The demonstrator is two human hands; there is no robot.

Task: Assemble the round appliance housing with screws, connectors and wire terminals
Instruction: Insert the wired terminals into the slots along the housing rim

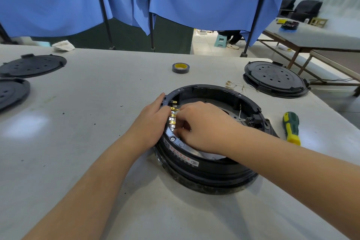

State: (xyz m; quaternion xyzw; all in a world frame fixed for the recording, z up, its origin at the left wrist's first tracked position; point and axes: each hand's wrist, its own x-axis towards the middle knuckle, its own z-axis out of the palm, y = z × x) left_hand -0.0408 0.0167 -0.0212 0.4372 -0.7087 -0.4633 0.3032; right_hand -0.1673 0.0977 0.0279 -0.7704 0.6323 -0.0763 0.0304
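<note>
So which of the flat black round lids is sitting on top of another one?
The lid on the right, beyond the screwdriver. It rests on a second disc; the two lids on the left lie singly on the table.

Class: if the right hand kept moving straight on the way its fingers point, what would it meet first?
Most likely the row of metal terminals on the housing wall, just ahead of the right hand; the left hand lies beyond.
</note>
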